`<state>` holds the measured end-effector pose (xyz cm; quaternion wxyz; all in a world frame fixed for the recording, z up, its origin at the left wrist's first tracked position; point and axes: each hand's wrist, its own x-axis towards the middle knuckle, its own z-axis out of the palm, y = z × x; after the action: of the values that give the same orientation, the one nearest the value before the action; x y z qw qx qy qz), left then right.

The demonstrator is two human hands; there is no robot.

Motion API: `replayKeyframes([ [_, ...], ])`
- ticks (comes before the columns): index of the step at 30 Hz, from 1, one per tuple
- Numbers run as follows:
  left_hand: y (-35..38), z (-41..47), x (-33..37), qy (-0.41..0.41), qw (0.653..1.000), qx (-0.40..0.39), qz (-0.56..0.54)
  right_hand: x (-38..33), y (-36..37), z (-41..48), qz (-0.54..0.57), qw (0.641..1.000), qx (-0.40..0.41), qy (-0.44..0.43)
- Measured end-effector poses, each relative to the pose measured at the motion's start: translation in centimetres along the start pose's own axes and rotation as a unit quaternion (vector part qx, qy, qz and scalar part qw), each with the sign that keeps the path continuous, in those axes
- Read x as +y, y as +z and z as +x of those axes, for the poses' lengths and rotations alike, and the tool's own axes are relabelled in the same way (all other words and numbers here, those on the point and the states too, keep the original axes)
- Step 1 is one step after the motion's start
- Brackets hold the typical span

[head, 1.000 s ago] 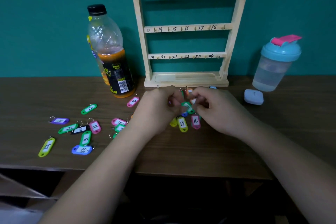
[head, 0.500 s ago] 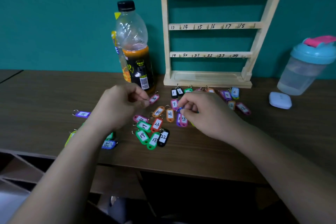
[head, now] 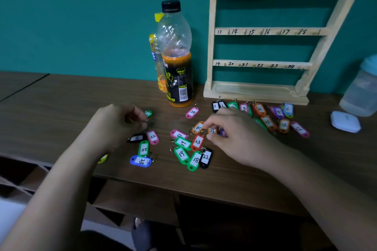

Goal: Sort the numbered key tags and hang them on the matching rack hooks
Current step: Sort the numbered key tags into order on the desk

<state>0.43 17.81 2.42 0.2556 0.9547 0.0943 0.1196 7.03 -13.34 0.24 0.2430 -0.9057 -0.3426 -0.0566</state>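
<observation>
The wooden rack [head: 265, 31] leans on the teal wall, rungs numbered 7 to 24, with nothing hanging on the hooks I can see. Several coloured numbered key tags lie on the brown table [head: 61, 108]. A row of low numbers [head: 259, 108] sits before the rack base. A middle cluster holds red 23 [head: 197, 142] and green 18 [head: 194, 160]. My right hand [head: 236, 136] pinches the orange tag 21 [head: 212, 131]. My left hand [head: 118, 122] hovers curled beside a small green tag [head: 148, 113], above pink 22 [head: 152, 137]; its fingertips hide any grip.
A juice bottle [head: 177, 79] stands left of the rack. A shaker cup [head: 361, 91] and a small white case [head: 345, 121] are at the right. The table's front edge runs just below the tags, with open shelving [head: 24, 179] underneath on the left.
My hands were together over the middle tags; my left hand has moved left to the other cluster. My right hand stays pinching among the middle tags. The view has shifted left.
</observation>
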Motion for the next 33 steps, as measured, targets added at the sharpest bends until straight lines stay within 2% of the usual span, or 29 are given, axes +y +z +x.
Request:
replayKeyframes([
  [5, -1.3, -0.4, -1.3, -0.012, 1.000, -0.005, 0.016, -1.0, 0.3, 0.2, 0.010, 1.000, 0.002, -0.015],
  [11, -1.9, -0.6, -1.8, -0.016, 0.998, -0.045, 0.036, -1.8, 0.1, -0.3, 0.020, 0.998, -0.029, -0.042],
  [19, -1.2, -0.2, -2.3, -0.023, 0.995, -0.085, 0.056, -1.6, 0.5, -0.4, 0.012, 0.999, -0.027, -0.044],
  [27, -0.6, 0.0, -1.9, -0.016, 0.996, -0.067, 0.060, -1.6, 0.8, -0.3, 0.014, 0.998, -0.021, -0.051],
  [33, 0.1, 0.3, -1.5, -0.026, 1.000, 0.001, 0.014, -1.7, 0.7, -0.4, 0.016, 0.998, -0.019, -0.053],
])
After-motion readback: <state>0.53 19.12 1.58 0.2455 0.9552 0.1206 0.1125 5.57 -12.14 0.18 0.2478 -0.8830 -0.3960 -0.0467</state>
